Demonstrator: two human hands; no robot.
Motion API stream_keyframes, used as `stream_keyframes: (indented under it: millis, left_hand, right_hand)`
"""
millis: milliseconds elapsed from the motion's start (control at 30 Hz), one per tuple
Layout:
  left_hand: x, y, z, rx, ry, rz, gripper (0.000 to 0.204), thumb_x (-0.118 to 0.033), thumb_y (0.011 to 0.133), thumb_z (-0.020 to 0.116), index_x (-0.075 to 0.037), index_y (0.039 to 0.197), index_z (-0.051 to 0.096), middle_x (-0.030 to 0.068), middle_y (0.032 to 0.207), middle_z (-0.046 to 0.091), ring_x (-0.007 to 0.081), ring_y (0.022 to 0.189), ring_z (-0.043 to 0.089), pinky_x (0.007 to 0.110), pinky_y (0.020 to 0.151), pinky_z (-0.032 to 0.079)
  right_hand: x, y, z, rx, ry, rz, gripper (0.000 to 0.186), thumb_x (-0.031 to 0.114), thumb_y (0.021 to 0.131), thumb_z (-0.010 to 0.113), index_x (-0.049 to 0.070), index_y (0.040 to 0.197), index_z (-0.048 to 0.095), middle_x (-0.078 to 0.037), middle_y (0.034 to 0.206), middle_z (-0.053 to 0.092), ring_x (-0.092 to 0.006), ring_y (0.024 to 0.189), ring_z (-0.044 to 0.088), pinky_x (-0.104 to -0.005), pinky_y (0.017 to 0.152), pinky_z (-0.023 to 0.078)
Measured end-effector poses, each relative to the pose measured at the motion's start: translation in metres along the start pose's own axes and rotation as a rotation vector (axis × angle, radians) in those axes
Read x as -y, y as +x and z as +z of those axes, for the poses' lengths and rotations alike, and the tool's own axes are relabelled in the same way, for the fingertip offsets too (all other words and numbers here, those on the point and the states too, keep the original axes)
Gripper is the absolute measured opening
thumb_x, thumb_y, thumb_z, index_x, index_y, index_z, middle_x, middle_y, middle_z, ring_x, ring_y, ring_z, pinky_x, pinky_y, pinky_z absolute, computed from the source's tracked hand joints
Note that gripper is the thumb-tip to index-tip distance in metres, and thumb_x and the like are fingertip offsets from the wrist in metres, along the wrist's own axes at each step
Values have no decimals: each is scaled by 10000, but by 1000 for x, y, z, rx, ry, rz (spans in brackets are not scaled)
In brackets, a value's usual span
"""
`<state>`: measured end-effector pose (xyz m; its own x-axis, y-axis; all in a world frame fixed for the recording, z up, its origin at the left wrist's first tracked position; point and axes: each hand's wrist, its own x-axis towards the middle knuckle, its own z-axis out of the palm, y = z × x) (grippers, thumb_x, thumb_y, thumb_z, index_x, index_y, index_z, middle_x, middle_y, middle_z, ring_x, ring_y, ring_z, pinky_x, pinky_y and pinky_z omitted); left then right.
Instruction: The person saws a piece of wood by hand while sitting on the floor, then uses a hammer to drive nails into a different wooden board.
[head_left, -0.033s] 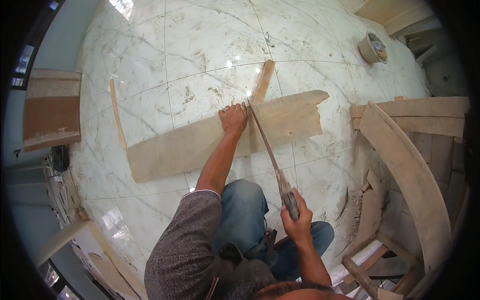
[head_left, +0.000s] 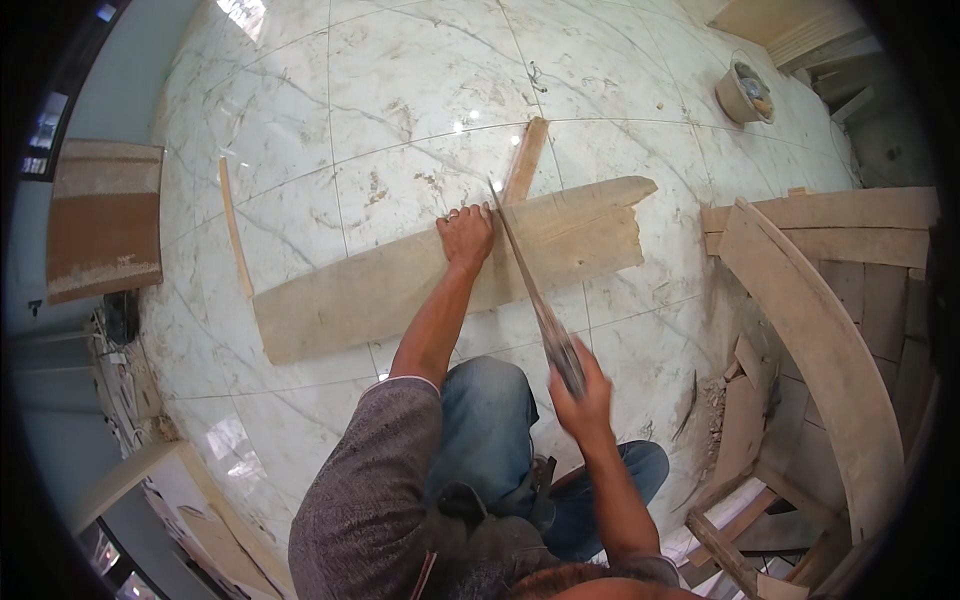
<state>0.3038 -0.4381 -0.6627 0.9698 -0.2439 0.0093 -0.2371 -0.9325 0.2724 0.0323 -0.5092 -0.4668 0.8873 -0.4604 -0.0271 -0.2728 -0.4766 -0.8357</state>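
Note:
A long, wide wooden plank [head_left: 365,300] lies aslant in front of me, its right end rough and broken. My left hand [head_left: 466,236] presses on it with the fingers curled over its far edge. My right hand [head_left: 585,395] is closed round the handle of a handsaw [head_left: 530,285]. The saw's blade crosses the plank just right of my left hand, its tip past the far edge. A narrow wood strip [head_left: 527,160] sticks out from beneath the plank, its covered part hidden.
A thin stick [head_left: 235,228] lies on the tiled floor [head_left: 420,90] at left. Curved and straight boards [head_left: 815,350] are stacked at right. A bucket [head_left: 744,95] stands far right, and a brown panel [head_left: 105,225] leans at the left wall.
My right hand has pushed the saw forward and slightly left, so the blade tip reaches farther past the plank. My left hand and the plank have hardly moved.

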Motion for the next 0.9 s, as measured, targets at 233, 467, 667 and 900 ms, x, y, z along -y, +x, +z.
stream_keyframes:
  millis: [233,467,667,900]
  left_hand:
    - [3,1,3,63,-5,-39,425,-368,999,399,-91,891,703,98,911,716,267,928,645,478,851,386]
    - [-2,2,5,60,-31,-25,438,-378,1001,392,-90,897,705,98,933,717,264,953,640,474,855,384]
    - [4,1,-8,130,-38,-36,478,-393,1014,353,-59,956,690,121,987,707,296,976,633,503,875,382]
    - [-2,-4,-12,90,-47,21,441,-421,1009,377,-95,1034,672,112,972,699,291,957,634,498,861,390]
  right_hand:
    - [19,-44,-27,48,-12,78,531,89,823,659,-41,1316,510,-214,987,687,-269,858,692,-316,801,524]
    - [28,35,4,120,-15,206,536,99,821,631,-62,1313,493,-274,996,672,-366,897,699,-376,793,538]
    - [24,-29,-19,66,21,159,532,50,817,660,-52,1317,510,-201,947,694,-200,796,688,-298,742,530]
    - [25,-11,-28,-92,62,60,507,19,811,676,-79,1287,531,-143,921,709,-168,781,681,-281,718,538]
